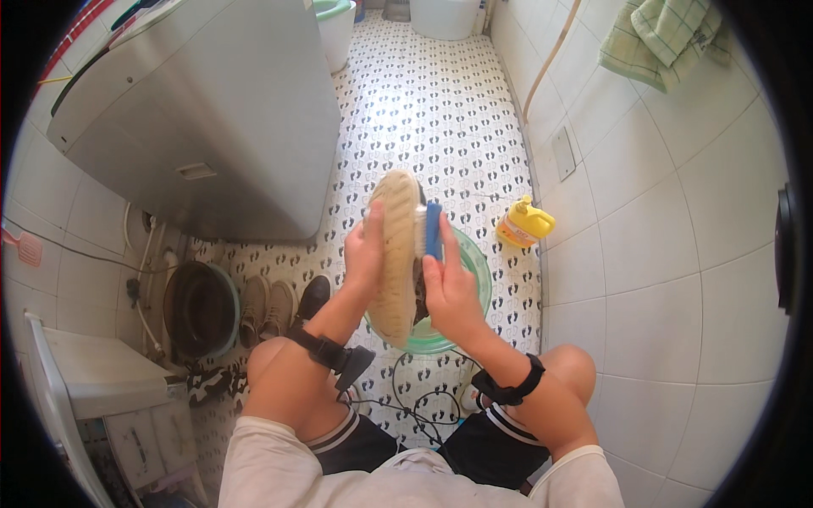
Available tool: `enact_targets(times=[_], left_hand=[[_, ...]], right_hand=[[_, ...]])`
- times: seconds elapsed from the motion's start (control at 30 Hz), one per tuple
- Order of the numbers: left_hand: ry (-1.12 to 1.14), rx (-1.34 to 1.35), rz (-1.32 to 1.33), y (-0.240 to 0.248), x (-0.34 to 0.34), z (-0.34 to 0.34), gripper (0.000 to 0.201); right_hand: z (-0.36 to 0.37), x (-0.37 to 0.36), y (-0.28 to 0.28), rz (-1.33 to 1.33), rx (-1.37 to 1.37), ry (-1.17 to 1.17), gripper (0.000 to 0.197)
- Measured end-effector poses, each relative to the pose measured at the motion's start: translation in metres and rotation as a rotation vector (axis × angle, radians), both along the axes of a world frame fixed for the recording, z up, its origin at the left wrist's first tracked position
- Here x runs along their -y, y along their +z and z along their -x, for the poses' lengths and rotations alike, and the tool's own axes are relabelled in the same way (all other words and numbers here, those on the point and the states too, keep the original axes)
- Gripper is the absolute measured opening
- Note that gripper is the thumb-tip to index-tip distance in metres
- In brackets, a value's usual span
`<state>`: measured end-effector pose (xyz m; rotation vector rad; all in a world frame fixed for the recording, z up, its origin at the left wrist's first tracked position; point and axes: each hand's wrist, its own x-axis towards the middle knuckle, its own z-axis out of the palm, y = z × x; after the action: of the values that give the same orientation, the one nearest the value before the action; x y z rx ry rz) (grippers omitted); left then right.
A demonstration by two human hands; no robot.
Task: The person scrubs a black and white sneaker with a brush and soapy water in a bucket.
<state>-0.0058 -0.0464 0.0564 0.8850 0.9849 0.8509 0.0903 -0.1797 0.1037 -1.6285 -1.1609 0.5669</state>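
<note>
Far L, grey appliance (229, 118) stands along the L edge of the footprint-patterned floor (457, 110). Below it in view, nr same floor edge, dk basin w/ teal rim (236, 305) is tipped up on its side. Next, beige-grey pair of shoes (278, 309), then a blk shoe (316, 296) just beside. L hand (364, 252) closed on the L side of a shoe (392, 262), thumb on its beige sole; other fingers mostly hidden behind, can't tell their spread. Shoe is held up lengthwise, sole twd camera, over the L part of green basin (481, 271), which sits mid-floor btwn the knees. R hand (450, 288) closed round a blue brush (433, 229), wht bristles twd the shoe's R side; contact hard to tell. Yellow bottle (527, 223) w/ handle stands nr floor's R edge, by the wall. Far R, green checked towel (665, 42) hangs high on tiled wall.
</note>
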Motion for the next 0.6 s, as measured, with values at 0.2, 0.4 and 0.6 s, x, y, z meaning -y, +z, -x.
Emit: enact_targets(times=[0.2, 0.4, 0.6], left_hand=[[-0.1, -0.014, -0.032, 0.0, 0.007, -0.01, 0.062], [-0.047, -0.046, -0.026, 0.001, -0.002, -0.004, 0.062], [-0.099, -0.186, -0.118, -0.004, 0.008, -0.009, 0.058]], right_hand=[[-0.014, -0.012, 0.017, -0.023, -0.025, -0.058, 0.061], [0.006, -0.001, -0.003, -0.056, -0.033, -0.018, 0.062], [-0.024, -0.017, 0.013, -0.026, -0.019, -0.076, 0.063]])
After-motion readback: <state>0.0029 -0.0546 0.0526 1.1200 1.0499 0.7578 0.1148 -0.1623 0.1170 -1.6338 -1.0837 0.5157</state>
